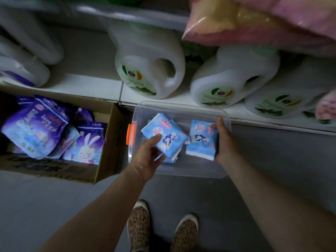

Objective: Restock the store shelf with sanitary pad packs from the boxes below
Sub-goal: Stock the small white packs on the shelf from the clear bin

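Inside a clear, hard plastic bin (225, 113) with an orange latch (131, 132): left hand (148, 151) gripping one soft, glossy blue pad pack (164, 136), right hand (224, 140) clasping another blue pack (201, 140). Left of it, an open cardboard box (107, 140) crammed with crinkly purple packs (34, 130). Behind, on the low white shelf (91, 88), smooth white handled jugs (149, 70); overhead, a blurred pink bag (254, 22).

I note: light-blue pad packs (164, 136) in both hands; clear bin (181, 110), orange latch (131, 132). Left of left hand (145, 157): purple packs (34, 131), brown carton (109, 142). Below hands: leopard-print shoes (139, 228).
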Available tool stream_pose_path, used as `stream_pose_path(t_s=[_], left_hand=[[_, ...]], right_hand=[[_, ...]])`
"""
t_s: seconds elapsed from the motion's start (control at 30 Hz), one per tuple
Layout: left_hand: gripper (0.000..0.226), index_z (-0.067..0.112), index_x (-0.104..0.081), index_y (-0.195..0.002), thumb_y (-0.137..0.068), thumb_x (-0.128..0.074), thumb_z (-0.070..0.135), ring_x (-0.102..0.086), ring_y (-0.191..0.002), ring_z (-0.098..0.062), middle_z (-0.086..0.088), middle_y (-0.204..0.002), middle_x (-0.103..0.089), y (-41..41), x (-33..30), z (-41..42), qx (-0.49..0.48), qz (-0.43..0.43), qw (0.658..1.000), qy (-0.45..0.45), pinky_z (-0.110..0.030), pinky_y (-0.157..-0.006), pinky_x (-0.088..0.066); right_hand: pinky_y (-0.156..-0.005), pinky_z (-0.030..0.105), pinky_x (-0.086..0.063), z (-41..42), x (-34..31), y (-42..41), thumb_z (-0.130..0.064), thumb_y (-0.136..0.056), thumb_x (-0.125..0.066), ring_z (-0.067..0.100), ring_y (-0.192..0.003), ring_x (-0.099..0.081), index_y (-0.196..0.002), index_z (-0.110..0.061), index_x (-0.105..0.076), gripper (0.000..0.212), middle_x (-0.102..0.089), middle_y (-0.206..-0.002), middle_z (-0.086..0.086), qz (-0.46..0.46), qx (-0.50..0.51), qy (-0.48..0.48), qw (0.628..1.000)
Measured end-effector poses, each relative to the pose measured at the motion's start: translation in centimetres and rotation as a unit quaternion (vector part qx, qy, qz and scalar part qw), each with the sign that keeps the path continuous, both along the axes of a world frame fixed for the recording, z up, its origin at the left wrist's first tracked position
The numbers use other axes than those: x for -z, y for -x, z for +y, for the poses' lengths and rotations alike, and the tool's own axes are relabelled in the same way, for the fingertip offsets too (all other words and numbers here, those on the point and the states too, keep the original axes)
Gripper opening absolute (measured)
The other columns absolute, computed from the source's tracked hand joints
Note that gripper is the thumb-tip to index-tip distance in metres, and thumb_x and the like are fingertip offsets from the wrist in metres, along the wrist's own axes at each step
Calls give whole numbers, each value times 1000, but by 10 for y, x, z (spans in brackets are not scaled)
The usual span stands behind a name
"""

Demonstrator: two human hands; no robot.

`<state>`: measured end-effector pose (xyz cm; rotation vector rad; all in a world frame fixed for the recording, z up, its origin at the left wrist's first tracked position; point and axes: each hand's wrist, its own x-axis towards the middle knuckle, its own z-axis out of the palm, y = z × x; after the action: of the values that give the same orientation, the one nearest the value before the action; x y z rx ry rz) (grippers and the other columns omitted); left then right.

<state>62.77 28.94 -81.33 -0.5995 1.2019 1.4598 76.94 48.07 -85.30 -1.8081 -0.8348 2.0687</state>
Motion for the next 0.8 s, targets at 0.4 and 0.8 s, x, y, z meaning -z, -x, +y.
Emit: stream_pose_path(t_s=[0.4, 0.8], left_hand=[[29, 14, -67, -113, -87, -70, 27, -73, -82, -20, -8, -97, -76, -13, -119, -19, -18, -28, 999, -13, -36, -72, -58], [32, 15, -65, -118, -89, -68, 30, -70, -84, -19, -5, -96, -75, -7, -208, -21, -27, 8, 999, -23, -32, -64, -54]], right_hand=[[-88, 56, -56, -15, -145, 7, -75, -50, -84, 36, -99, -71, -110, -24, -61, 82, -72, -110, 14, 56, -161, -15, 985], [-94, 47, -51, -20, -244, 19, -23, -62, -79, 31, -103, -66, -111, -37, -67, 53, -64, -126, 13, 90, -221, -63, 969]])
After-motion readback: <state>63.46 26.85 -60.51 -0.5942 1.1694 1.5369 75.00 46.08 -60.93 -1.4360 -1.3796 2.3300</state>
